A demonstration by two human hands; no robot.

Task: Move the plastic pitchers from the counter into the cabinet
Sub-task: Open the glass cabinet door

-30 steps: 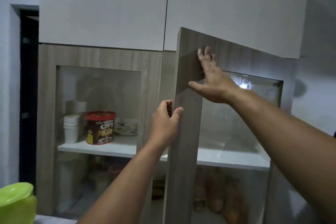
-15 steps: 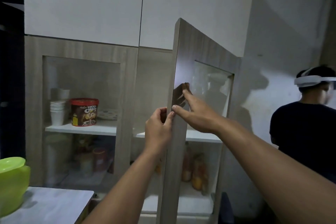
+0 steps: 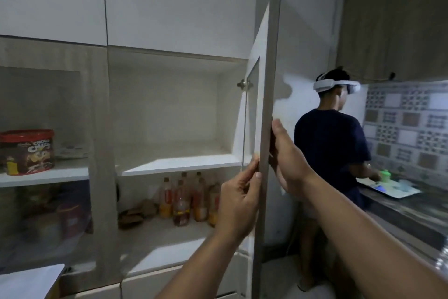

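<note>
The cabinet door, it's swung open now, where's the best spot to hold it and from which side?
Grip the cabinet door by its free vertical edge, at mid height, coming from the front. No handle shows, and the glass pane fills its middle, so the narrow wood frame is the likely hold. The left hand and right hand already pinch that edge from either face.

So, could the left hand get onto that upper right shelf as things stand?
Probably yes. The cabinet door is swung wide open, edge-on, and the upper shelf looks bare and unobstructed. The left hand would first have to let go of the door edge.
</note>
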